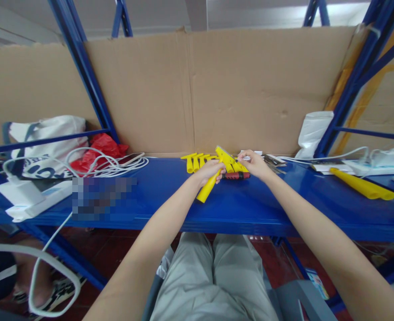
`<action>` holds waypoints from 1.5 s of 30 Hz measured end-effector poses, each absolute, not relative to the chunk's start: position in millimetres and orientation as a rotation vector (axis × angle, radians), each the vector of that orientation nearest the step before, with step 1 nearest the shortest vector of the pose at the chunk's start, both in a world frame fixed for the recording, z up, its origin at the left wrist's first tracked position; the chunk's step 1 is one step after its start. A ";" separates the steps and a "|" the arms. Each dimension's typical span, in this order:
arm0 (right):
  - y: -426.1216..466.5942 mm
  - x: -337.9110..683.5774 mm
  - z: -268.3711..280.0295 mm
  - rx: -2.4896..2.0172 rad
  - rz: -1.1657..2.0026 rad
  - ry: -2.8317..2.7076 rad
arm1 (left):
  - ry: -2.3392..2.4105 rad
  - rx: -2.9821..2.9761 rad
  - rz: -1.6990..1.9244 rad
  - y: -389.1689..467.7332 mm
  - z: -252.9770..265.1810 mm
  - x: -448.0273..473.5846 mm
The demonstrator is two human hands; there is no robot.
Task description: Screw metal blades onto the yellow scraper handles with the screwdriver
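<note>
My left hand [212, 172] is wrapped round the handle of a yellow scraper [206, 189], its wide head tilted up and its handle end towards me. A thin pale strip runs along the upper edge of that head. Close to the head's right end, my right hand [254, 163] has its fingers pinched together; whatever they hold is too small to make out. Behind my left hand several more yellow scrapers [190, 165] lie in a row, and others lie partly hidden between my hands. A red and black screwdriver [237, 175] rests on the blue table in front of them.
Dark thin strips [275, 164] lie beside my right hand. Two yellow tubes [364, 183] and a white power strip [377, 167] are at the right. Coiled white cable [116, 166], a red bag [99, 151] and a cloth bag [49, 142] crowd the left. Cardboard [237, 89] walls the back.
</note>
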State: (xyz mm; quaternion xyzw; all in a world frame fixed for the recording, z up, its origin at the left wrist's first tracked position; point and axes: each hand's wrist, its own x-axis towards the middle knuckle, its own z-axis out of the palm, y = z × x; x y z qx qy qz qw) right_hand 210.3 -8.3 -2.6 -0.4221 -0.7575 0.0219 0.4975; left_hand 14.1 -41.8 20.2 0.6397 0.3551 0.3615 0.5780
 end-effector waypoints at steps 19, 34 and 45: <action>-3.5 201.5 -7.4 -0.897 -0.056 -1.953 | 0.821 1.453 0.754 -40.1 17.7 12.9; -11.3 194.2 -8.8 -1.062 0.192 -1.847 | 0.810 1.422 0.729 -38.9 18.0 11.0; 0.8 192.0 -17.8 -1.171 0.273 -1.677 | 0.723 1.386 0.779 -37.4 19.2 8.4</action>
